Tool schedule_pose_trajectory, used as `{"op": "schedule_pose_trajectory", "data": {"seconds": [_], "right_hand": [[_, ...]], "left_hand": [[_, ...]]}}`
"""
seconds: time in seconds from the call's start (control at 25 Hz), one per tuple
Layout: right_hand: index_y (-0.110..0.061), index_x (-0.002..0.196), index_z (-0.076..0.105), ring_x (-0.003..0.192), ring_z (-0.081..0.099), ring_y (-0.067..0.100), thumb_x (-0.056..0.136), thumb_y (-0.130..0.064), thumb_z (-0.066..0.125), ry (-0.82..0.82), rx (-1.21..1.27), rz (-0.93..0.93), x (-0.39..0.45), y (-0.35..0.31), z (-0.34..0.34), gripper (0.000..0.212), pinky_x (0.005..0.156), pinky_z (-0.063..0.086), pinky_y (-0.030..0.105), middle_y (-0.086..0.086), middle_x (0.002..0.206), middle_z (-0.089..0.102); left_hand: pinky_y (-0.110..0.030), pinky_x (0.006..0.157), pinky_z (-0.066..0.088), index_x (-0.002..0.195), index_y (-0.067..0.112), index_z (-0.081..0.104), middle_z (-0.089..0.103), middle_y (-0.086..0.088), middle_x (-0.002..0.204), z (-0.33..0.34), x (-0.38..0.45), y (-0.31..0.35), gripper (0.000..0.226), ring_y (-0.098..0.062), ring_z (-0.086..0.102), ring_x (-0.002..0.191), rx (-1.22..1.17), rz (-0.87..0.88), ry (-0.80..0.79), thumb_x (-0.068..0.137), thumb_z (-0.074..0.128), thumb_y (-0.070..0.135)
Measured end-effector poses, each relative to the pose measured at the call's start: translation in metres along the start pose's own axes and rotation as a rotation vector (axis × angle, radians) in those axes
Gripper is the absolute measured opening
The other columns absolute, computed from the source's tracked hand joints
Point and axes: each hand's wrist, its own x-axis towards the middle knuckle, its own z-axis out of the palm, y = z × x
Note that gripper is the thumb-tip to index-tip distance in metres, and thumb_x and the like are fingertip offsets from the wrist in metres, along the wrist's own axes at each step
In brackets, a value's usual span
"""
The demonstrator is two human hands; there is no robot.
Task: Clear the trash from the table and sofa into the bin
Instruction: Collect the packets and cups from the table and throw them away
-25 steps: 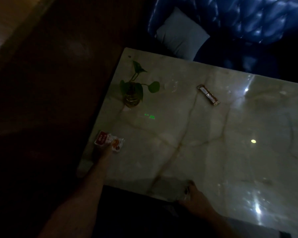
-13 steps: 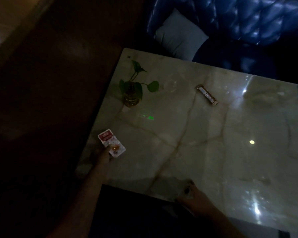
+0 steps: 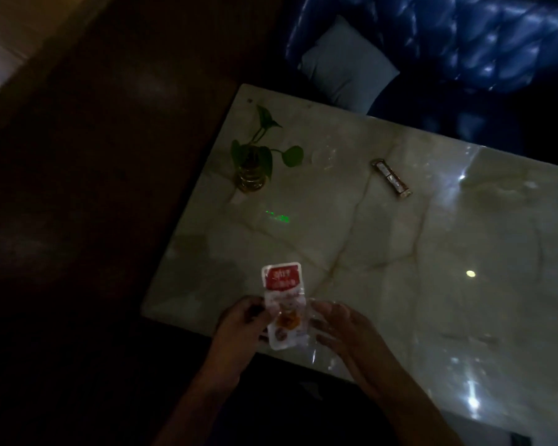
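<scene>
Dim room; dark floor [image 3: 78,188] to the left of the table, lighter strip at the far left corner of the view.

Blue tufted sofa [image 3: 464,43] beyond the table's far edge, with a grey-blue cushion [image 3: 345,72] on it near the table's far left corner.

Pale marble table [image 3: 400,268], veined and glossy, with bright light reflections toward its right side and near edge.

Small glass vase [image 3: 250,180] near the far left corner, upright, yellowish contents at the bottom, holding a green leafy cutting [image 3: 264,146]. Contents of the vase otherwise too dark to tell.

Long narrow wrapper [image 3: 391,178] lying flat toward the far edge, right of the vase and well apart from both hands. Faint clear round object [image 3: 322,156] between vase and that wrapper; too dim to identify.

Red and white snack packet [image 3: 284,304] held above the near left corner of the table, red label end pointing away from the person.

Left hand [image 3: 239,326] at the packet's left edge, fingers curled, pinching it. Right hand [image 3: 345,329] just beside the packet's right edge, fingers loosely spread, with a crumpled clear film [image 3: 316,349] at the fingers; grip on it cannot be told.
</scene>
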Motion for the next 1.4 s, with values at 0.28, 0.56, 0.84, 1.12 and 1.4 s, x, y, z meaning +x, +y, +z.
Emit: {"op": "schedule_pose_trajectory", "data": {"seconds": [0.28,0.56,0.84,1.12,1.4], "right_hand": [[-0.001,0.100,0.076,0.094,0.072,0.039,0.067,-0.046,0.082,0.029,0.120,0.030,-0.018,0.010,0.006,0.056,0.076,0.059,0.040,0.027,0.100,0.073],[-0.001,0.107,0.071,0.097,0.070,0.041,0.079,-0.042,0.073,0.170,0.192,0.001,-0.038,0.016,-0.024,0.050,0.084,0.056,0.047,0.026,0.105,0.072],[-0.015,0.067,0.054,0.046,0.042,0.014,0.067,-0.047,0.085,0.470,0.513,-0.069,-0.106,0.063,-0.118,0.045,0.046,0.035,0.022,0.004,0.059,0.044],[-0.005,0.075,0.051,0.048,0.039,0.019,0.081,-0.047,0.075,0.700,0.711,-0.180,-0.179,0.124,-0.194,0.050,0.045,0.031,0.027,0.013,0.062,0.040],[-0.012,0.074,0.054,0.049,0.047,0.020,0.086,-0.041,0.069,0.803,0.816,-0.228,-0.230,0.131,-0.281,0.035,0.051,0.042,0.030,0.009,0.061,0.048]], "left_hand": [[-0.049,0.086,0.055,0.097,0.002,0.067,0.074,-0.019,0.096,0.037,-0.028,-0.002,0.019,-0.036,0.070,0.087,-0.106,-0.204,-0.158,0.086,0.062,0.017],[-0.044,0.082,0.056,0.110,0.004,0.065,0.072,-0.021,0.105,0.103,-0.018,0.005,0.023,-0.033,0.069,0.087,-0.319,-0.365,-0.327,0.096,0.048,0.012],[-0.033,0.062,0.056,0.101,0.000,0.063,0.071,-0.021,0.082,0.169,-0.012,-0.036,0.021,-0.025,0.070,0.059,0.187,-0.312,-0.462,0.098,0.046,0.011],[-0.032,0.060,0.047,0.103,0.002,0.059,0.065,-0.022,0.082,0.264,-0.035,-0.061,0.016,-0.029,0.061,0.061,0.531,-0.301,-0.607,0.097,0.045,0.008],[-0.030,0.058,0.040,0.100,0.001,0.058,0.062,-0.023,0.079,0.363,-0.087,-0.089,0.014,-0.027,0.054,0.059,0.769,-0.220,-0.606,0.094,0.045,0.002]]}}
